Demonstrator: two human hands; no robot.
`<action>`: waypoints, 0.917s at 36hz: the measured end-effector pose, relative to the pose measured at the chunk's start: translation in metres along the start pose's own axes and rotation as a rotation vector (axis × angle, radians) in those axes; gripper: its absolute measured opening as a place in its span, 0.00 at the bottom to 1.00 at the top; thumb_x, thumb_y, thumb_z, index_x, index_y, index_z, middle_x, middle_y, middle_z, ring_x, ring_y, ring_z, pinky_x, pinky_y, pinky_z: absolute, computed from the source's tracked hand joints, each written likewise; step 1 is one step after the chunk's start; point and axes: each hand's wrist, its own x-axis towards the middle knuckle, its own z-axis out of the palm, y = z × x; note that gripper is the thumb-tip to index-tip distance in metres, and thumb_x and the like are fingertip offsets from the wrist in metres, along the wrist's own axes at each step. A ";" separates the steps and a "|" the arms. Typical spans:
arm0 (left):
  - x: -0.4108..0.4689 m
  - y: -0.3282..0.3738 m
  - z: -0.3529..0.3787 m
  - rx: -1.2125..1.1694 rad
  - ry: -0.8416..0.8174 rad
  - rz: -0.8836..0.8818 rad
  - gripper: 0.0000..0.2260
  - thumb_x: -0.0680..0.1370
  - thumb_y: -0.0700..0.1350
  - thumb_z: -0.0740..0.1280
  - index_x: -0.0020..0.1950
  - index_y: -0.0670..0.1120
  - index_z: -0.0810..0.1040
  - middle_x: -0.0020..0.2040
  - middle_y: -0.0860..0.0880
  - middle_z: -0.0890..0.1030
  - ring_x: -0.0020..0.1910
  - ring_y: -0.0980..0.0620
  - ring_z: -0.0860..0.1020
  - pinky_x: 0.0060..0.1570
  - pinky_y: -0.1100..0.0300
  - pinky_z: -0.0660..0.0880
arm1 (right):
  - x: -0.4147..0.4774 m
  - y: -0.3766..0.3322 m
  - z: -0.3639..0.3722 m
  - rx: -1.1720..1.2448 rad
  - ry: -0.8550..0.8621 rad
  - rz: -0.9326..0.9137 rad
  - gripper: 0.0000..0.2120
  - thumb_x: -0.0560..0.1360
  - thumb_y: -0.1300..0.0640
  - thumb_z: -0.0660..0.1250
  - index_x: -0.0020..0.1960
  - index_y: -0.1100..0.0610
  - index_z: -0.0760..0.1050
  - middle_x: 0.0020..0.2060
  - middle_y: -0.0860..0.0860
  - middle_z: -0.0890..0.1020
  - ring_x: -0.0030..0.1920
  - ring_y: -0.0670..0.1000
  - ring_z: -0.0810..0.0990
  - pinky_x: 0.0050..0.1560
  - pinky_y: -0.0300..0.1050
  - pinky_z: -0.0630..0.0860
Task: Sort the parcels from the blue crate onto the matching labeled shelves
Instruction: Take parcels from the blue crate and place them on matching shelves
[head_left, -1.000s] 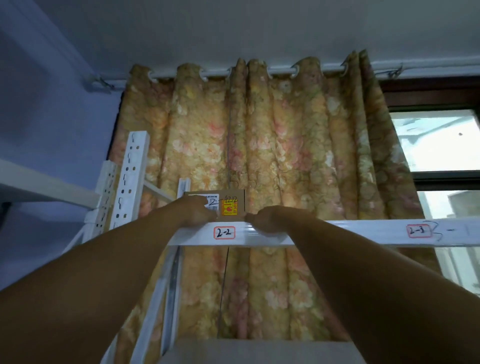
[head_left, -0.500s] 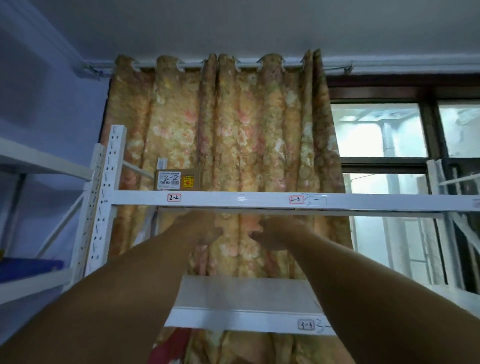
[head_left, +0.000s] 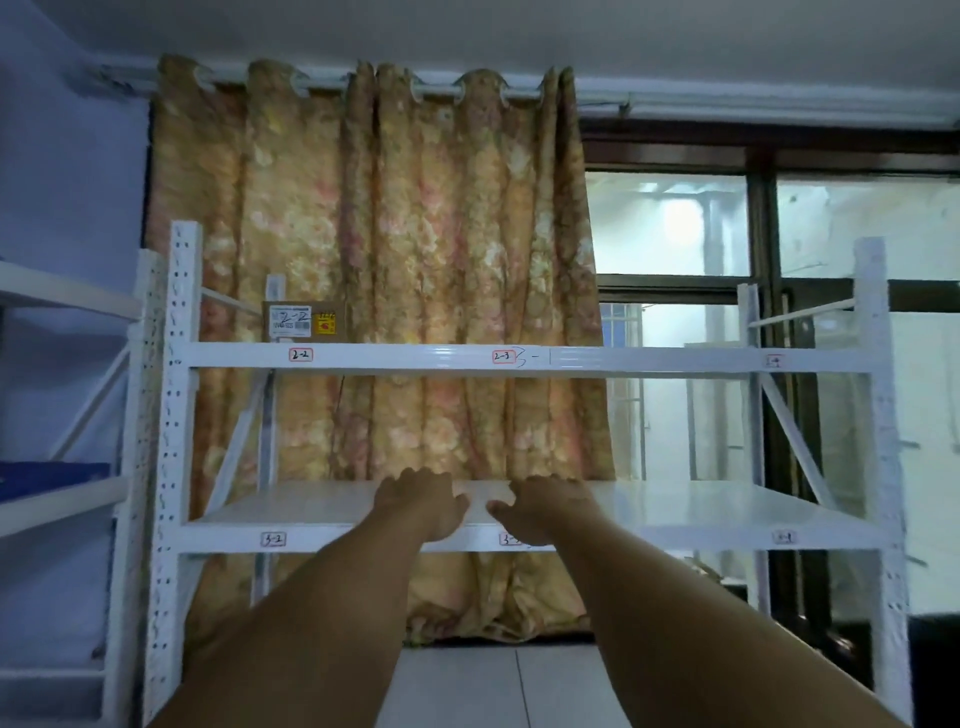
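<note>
A small brown cardboard parcel (head_left: 304, 321) marked 2-2 stands on the upper shelf (head_left: 415, 357) of the white rack, right above the 2-2 label (head_left: 301, 355). Further right on that beam are a 2-3 label (head_left: 503, 356) and one more tag at the far right. My left hand (head_left: 422, 501) and my right hand (head_left: 545, 506) hang in front of the lower shelf (head_left: 675, 506), fingers loosely curled, holding nothing. The lower beam carries a 3-2 label (head_left: 273, 539). The blue crate is not in view.
A floral curtain (head_left: 395, 260) hangs behind the rack's left half and a window (head_left: 727, 312) behind the right. Another white rack at the left holds a blue item (head_left: 52, 478). Grey floor tiles (head_left: 493, 686) lie below.
Both hands let go of the parcel on the 2-2 shelf and dropped down to the lower shelf's height. The view pulled back, showing the whole rack.
</note>
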 end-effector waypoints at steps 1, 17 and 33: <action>-0.010 0.004 0.000 0.006 0.001 0.000 0.29 0.84 0.63 0.50 0.79 0.48 0.65 0.77 0.44 0.68 0.74 0.40 0.68 0.70 0.46 0.66 | -0.010 0.003 0.003 0.000 0.006 0.002 0.34 0.83 0.32 0.48 0.82 0.50 0.59 0.79 0.55 0.67 0.77 0.58 0.66 0.75 0.55 0.62; -0.175 0.030 0.001 0.079 -0.037 0.006 0.26 0.84 0.61 0.49 0.76 0.48 0.67 0.75 0.44 0.69 0.72 0.42 0.67 0.73 0.46 0.62 | -0.168 0.019 0.006 0.018 0.018 -0.008 0.28 0.83 0.38 0.51 0.76 0.51 0.68 0.73 0.53 0.75 0.71 0.58 0.72 0.69 0.56 0.68; -0.255 0.023 -0.016 -0.081 -0.018 -0.142 0.27 0.81 0.62 0.53 0.78 0.52 0.68 0.77 0.46 0.70 0.70 0.41 0.72 0.68 0.48 0.71 | -0.211 -0.003 -0.013 0.049 -0.032 -0.151 0.29 0.83 0.36 0.50 0.77 0.52 0.68 0.74 0.55 0.73 0.73 0.59 0.71 0.71 0.56 0.68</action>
